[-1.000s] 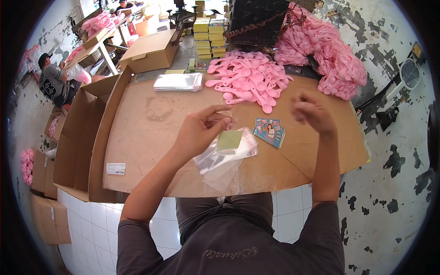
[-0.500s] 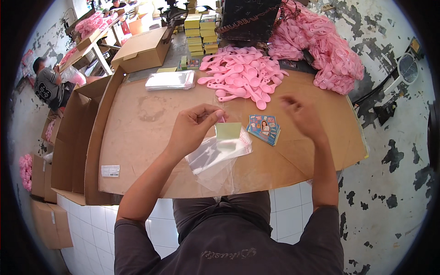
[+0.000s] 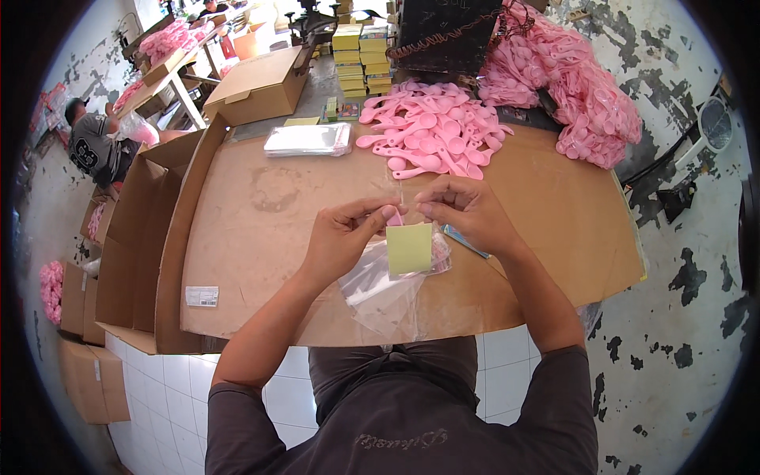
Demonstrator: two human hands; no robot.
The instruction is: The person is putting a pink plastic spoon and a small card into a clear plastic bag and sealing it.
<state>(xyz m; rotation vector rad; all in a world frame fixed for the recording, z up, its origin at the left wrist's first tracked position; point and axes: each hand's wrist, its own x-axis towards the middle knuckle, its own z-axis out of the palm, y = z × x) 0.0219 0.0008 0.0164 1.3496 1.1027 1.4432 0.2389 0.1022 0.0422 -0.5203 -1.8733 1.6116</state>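
Note:
My left hand [image 3: 344,241] pinches a pink plastic spoon [image 3: 393,219], of which only a small part shows between thumb and fingers. Just below hangs a plain yellow-green card [image 3: 409,250], upright; whether it sits inside a clear bag I cannot tell. My right hand [image 3: 469,212] is closed in a pinch by the card's top right corner, and what it grips is too small to make out. Beneath the card lie clear plastic bags [image 3: 372,277]. A few printed blue cards [image 3: 465,241] are mostly covered by my right hand.
Loose pink spoons [image 3: 443,131] are heaped beyond my hands. Bagged pink spoons [image 3: 582,103] pile up at the far right. A stack of clear bags [image 3: 307,140] and stacks of cards [image 3: 348,59] stand farther back. An open carton [image 3: 150,245] adjoins the cardboard-covered table [image 3: 237,214].
My right hand has come in from the right to meet the left hand at the card's top. The card now hangs a little lower, and the view has shifted slightly.

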